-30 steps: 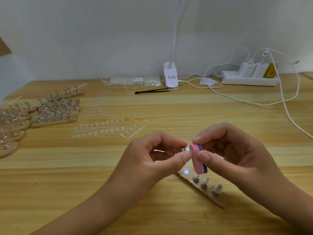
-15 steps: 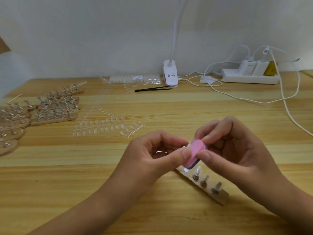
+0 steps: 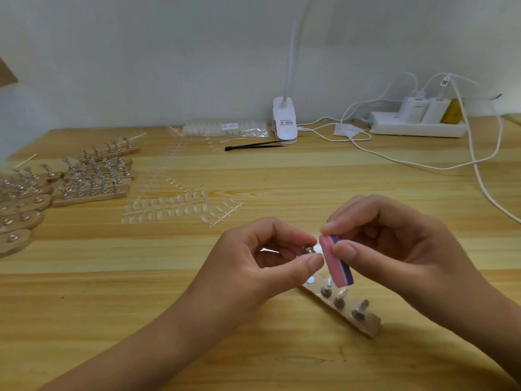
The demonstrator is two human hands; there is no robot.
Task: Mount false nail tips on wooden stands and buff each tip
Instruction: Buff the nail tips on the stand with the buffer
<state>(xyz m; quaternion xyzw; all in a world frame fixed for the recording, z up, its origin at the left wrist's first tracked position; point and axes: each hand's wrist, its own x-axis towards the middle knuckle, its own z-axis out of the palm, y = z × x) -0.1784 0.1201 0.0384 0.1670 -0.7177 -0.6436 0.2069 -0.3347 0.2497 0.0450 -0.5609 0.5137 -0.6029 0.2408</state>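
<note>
Head view: left hand, fingers pinched on a small metal peg, raised over the worktop. Right hand, fingers clamped on the pink-purple buffer block, which is just beside the peg. Wooden stand lies directly below on the worktop.

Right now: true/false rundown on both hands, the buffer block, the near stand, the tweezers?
The right hand pinches the pink-and-purple foam buffer block. True.
The left hand lies flat on the light wooden table. False: it pinches a small metal nail holder next to the block.
Three metal holders stand on the short wooden stand below the hands. True.
The thin black tweezers are in the right hand. False: they lie on the table by the white clip lamp base.
</note>
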